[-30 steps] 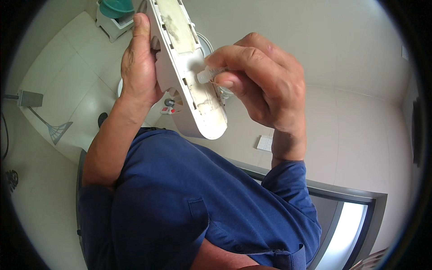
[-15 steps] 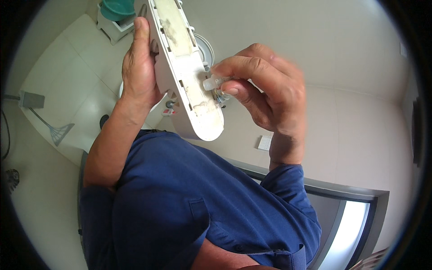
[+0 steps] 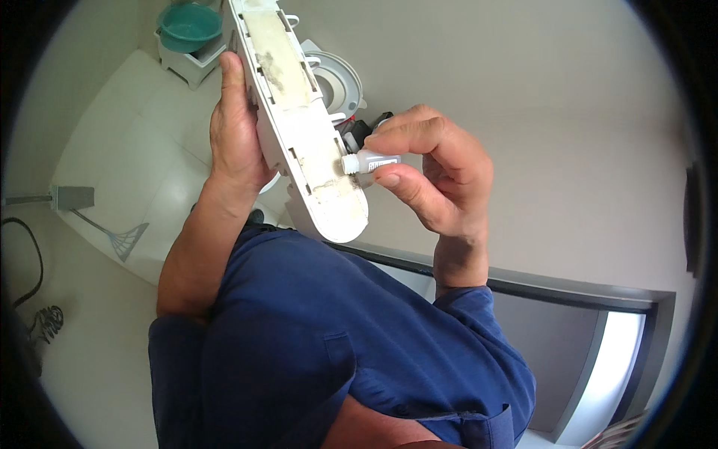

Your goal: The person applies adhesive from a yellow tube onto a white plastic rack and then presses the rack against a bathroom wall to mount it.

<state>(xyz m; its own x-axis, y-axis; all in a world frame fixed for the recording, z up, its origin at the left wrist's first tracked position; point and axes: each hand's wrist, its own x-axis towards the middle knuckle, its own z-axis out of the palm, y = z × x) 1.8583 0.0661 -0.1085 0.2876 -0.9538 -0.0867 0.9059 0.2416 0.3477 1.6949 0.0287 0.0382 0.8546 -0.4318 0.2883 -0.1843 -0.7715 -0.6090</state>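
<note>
My left hand (image 3: 241, 138) grips the long side of a white plastic rack (image 3: 318, 135), thumb along its edge, fingers hidden behind it. The rack is held up at a tilt, with its back facing me; small hooks stick out along its right side. Worn strips and dark stains mark that back face. Between thumb and forefinger of my right hand (image 3: 441, 168) is a small clear bottle (image 3: 378, 162) with a whitish neck. The bottle lies nearly level, its neck close to the stained lower end of the rack; whether they touch, I cannot tell.
A green basin (image 3: 190, 28) rests on a white stand (image 3: 191, 67) at the far left. Beyond the rack is a round white lidded item (image 3: 336, 82). A grey broom (image 3: 73, 197) and a rake-like tool (image 3: 129, 241) lie left. A dark coiled cord (image 3: 49, 322) hangs nearby.
The rack and my left hand appear slightly lower. My right hand has turned and shifted, so more of the bottle's body shows, its neck still by the rack. The head view has shifted too.
</note>
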